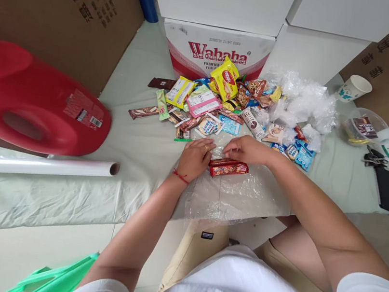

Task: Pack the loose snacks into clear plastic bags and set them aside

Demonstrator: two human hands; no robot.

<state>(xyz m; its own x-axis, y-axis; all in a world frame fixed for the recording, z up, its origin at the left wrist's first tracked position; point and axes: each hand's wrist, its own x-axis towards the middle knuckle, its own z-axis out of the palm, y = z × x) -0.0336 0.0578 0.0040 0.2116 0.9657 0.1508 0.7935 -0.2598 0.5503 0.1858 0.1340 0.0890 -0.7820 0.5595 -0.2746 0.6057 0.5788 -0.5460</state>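
Observation:
A sheet of clear plastic wrap [215, 200] lies on the cloth and droops over the front edge. Two red-brown wrapped snack bars [229, 169] rest side by side on it, between my hands. My left hand [194, 158] lies at their left end, palm down, fingers stretched forward on the wrap; a ring and a red cord bracelet show. Just behind the bars, my right hand [247, 150] bends down with its fingers curled together, seemingly pinching the wrap. Its fingertips are partly hidden.
Behind my hands is a heap of packaged snacks [204, 103], with crumpled plastic bags [299, 103] at its right. A Wahaha carton [216, 51] stands behind. Left are a red jug [40, 103] and a white roll [38, 165]; right, a paper cup [355, 88] and black phone [388, 189].

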